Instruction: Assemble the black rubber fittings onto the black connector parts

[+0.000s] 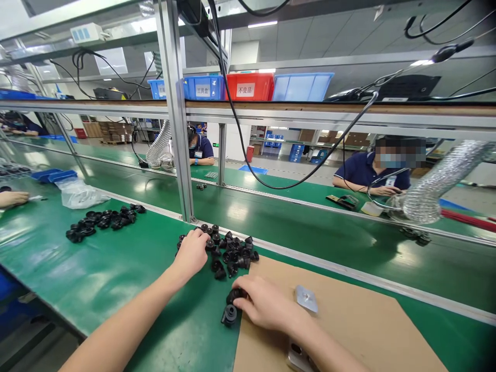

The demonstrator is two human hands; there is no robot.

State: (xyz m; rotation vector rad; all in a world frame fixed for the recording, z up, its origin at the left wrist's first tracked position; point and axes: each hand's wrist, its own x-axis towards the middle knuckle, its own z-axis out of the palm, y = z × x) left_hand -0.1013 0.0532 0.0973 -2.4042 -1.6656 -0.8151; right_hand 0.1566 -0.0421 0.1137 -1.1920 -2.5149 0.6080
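Far left of the aluminium post point(176, 129), a co-worker's hand point(14, 199) rests on the green desk point(39, 248). Nearer the post, but still left of it, come blue trays point(47, 176), a crumpled clear plastic bag point(82, 195) and a loose heap of black plastic fittings point(104, 219). In front of the post's foot, the person's left hand point(192, 249) reaches onto the left side of a second heap of fittings point(238, 253), which spreads to the right of the post; its fingertips are lost among the pieces, so whether it grips one cannot be told. Further right of the post and nearer the person, the right hand point(261, 299) has thumb and fingers closed on a black fitting point(234, 295); a single fitting point(230, 314) stands just beside it on the desk. Right of the post too, a cardboard sheet point(360, 320) carries a square metal block point(306, 298) and, partly behind the right forearm, a metal fixture point(296, 354). Farthest right from the post, across the desk, hangs a foil duct point(445, 181).
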